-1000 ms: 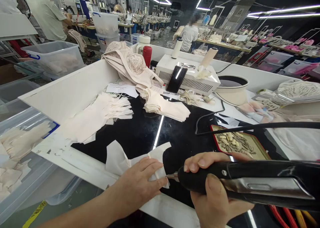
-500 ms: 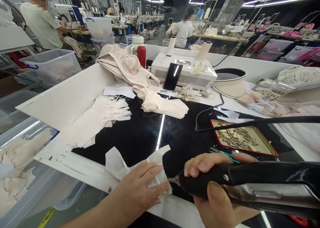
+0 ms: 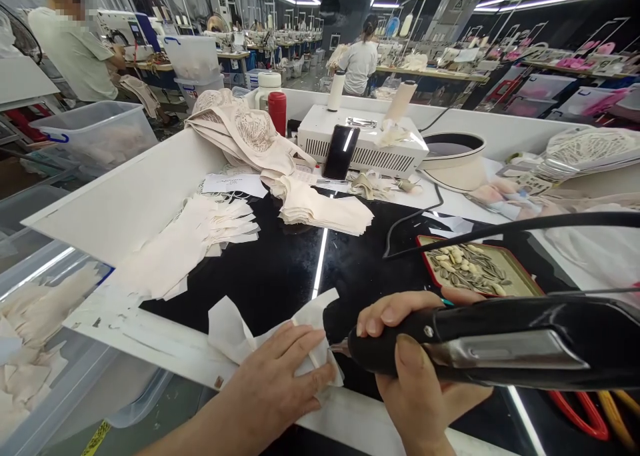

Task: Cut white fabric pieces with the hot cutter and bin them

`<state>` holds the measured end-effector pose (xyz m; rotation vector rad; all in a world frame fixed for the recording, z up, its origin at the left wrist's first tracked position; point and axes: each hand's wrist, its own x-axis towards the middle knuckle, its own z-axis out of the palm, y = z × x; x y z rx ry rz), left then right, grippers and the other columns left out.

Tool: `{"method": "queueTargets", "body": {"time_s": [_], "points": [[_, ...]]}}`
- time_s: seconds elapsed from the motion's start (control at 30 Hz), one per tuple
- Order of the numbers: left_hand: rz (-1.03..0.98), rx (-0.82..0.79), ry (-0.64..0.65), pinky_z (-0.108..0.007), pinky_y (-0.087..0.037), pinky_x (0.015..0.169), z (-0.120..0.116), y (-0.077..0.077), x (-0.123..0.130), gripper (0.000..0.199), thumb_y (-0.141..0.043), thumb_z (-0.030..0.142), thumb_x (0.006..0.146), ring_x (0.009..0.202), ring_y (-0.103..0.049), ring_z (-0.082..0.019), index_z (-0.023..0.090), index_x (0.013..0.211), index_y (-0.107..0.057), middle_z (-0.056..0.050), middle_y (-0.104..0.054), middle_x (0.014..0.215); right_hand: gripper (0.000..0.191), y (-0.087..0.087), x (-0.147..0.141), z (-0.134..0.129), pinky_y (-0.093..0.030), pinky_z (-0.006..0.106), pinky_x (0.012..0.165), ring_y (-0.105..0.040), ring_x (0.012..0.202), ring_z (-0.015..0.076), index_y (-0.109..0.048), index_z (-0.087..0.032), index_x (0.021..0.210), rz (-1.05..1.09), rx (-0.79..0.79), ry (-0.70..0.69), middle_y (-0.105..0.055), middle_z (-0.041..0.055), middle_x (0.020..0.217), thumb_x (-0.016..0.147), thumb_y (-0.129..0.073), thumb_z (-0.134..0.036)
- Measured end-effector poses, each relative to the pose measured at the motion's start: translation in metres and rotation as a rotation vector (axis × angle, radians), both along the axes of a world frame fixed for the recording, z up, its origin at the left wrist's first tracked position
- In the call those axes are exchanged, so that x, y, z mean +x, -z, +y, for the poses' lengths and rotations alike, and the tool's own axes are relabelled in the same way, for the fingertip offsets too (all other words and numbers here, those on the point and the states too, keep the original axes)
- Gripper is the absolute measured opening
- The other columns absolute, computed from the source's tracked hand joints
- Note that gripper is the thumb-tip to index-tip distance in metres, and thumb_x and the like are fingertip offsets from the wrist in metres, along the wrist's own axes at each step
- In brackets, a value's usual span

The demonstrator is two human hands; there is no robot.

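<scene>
My left hand (image 3: 286, 371) grips a white fabric piece (image 3: 273, 339) at the table's near edge, fingers over its top and two flaps sticking up beyond them. My right hand (image 3: 417, 369) is wrapped round a thick black handheld tool (image 3: 510, 341) with a silvery lever or plate along its side. The tool's narrow metal tip (image 3: 341, 348) points left, at the fabric's right edge beside my left fingertips. Whether the tip touches the cloth I cannot tell. Farther back lie a stack of cream fabric pieces (image 3: 325, 208) and a fanned cream pile (image 3: 185, 243).
A red-rimmed tray (image 3: 520, 279) of seeds and nuts sits behind my right hand, near a black cable (image 3: 400, 233). Red scissor handles (image 3: 583, 413) show at lower right. Behind are a white vented box (image 3: 360, 139), a phone (image 3: 341, 151), and bras (image 3: 240, 126). Two people work farther off.
The tool and my right hand have shifted slightly left and up, and the tool's body has turned a little. More of the red handles shows. My left hand stays on the fabric.
</scene>
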<state>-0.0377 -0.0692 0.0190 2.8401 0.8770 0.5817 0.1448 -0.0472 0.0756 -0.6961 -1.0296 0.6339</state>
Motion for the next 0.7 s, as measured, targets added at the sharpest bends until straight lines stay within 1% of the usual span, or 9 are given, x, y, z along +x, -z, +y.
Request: {"method": "queueTargets", "body": {"time_s": [0.07,0.17,0.23,0.3,0.37,0.4,0.5,0.6,0.7], "points": [[0.002,0.011,-0.018,-0.053,-0.058,0.111,-0.005,0.003,0.001,0.06,-0.091,0.036,0.083,0.132,-0.063,-0.033,0.021,0.134,-0.063,-0.017,-0.064,0.142,0.047,0.001,0.001,-0.001,-0.059,0.034,0.059,-0.063,0.066,0.0158,-0.053,-0.03,0.132,-0.008,-0.016,-0.002,-0.064,-0.0034,0.087,0.091,-0.071,-0.016],[0.007,0.032,-0.04,-0.054,-0.06,0.107,-0.015,0.003,0.002,0.066,-0.086,0.046,0.086,0.134,-0.061,-0.037,0.02,0.141,-0.059,-0.021,-0.059,0.148,0.046,0.0,0.002,-0.002,-0.059,0.033,0.057,-0.063,0.066,0.0156,-0.054,-0.03,0.132,-0.012,-0.011,-0.017,-0.064,-0.0033,0.086,0.091,-0.073,-0.018],[0.01,0.036,-0.035,-0.05,-0.06,0.108,-0.017,-0.003,0.0,0.056,-0.075,0.044,0.097,0.136,-0.06,-0.035,0.018,0.143,-0.058,-0.02,-0.059,0.149,0.046,-0.002,0.003,-0.002,-0.059,0.031,0.055,-0.064,0.065,0.0154,-0.054,-0.03,0.131,-0.006,-0.003,-0.032,-0.064,-0.0032,0.086,0.091,-0.075,-0.021],[0.011,0.017,-0.018,-0.045,-0.058,0.111,-0.012,-0.012,-0.002,0.039,-0.06,0.033,0.106,0.135,-0.062,-0.03,0.014,0.141,-0.059,-0.018,-0.064,0.145,0.045,-0.004,0.002,-0.003,-0.058,0.03,0.054,-0.064,0.064,0.0151,-0.055,-0.03,0.129,0.007,0.0,-0.039,-0.064,-0.0035,0.085,0.09,-0.076,-0.022],[-0.007,-0.002,-0.003,-0.044,-0.056,0.115,0.001,-0.021,-0.006,0.03,-0.05,0.019,0.109,0.13,-0.065,-0.026,0.011,0.135,-0.061,-0.015,-0.069,0.137,0.045,-0.006,0.002,-0.002,-0.058,0.03,0.053,-0.064,0.063,0.0149,-0.055,-0.03,0.128,0.02,0.005,-0.043,-0.065,-0.0037,0.084,0.089,-0.077,-0.02],[-0.026,0.002,0.001,-0.045,-0.055,0.116,0.01,-0.024,-0.007,0.029,-0.047,0.012,0.107,0.127,-0.066,-0.025,0.011,0.132,-0.062,-0.014,-0.07,0.134,0.045,-0.007,0.001,-0.002,-0.058,0.031,0.054,-0.064,0.063,0.0148,-0.056,-0.029,0.127,0.026,0.012,-0.042,-0.065,-0.0038,0.084,0.089,-0.077,-0.019],[-0.019,0.002,0.114,-0.045,-0.053,0.118,0.041,-0.025,-0.012,0.039,-0.044,-0.003,0.097,0.13,-0.065,-0.024,0.01,0.128,-0.062,-0.015,-0.069,0.134,0.044,-0.007,0.001,-0.001,-0.057,0.031,0.055,-0.064,0.062,0.0148,-0.056,-0.028,0.125,0.031,0.027,-0.036,-0.066,-0.0036,0.083,0.088,-0.077,-0.016],[0.004,-0.008,0.235,-0.04,-0.056,0.114,0.069,-0.019,-0.015,0.043,-0.045,-0.005,0.092,0.131,-0.063,-0.023,0.011,0.128,-0.062,-0.014,-0.067,0.137,0.046,-0.005,0.0,0.0,-0.057,0.03,0.056,-0.064,0.062,0.0146,-0.056,-0.028,0.126,0.027,0.03,-0.032,-0.066,-0.0034,0.083,0.088,-0.077,-0.015],[0.023,-0.041,0.303,-0.035,-0.059,0.109,0.086,-0.014,-0.018,0.041,-0.044,-0.004,0.095,0.127,-0.065,-0.021,0.011,0.129,-0.062,-0.012,-0.068,0.134,0.045,-0.005,-0.002,0.001,-0.056,0.03,0.054,-0.064,0.062,0.0141,-0.056,-0.027,0.128,0.03,0.042,-0.024,-0.066,-0.0032,0.083,0.089,-0.077,-0.017]]}}
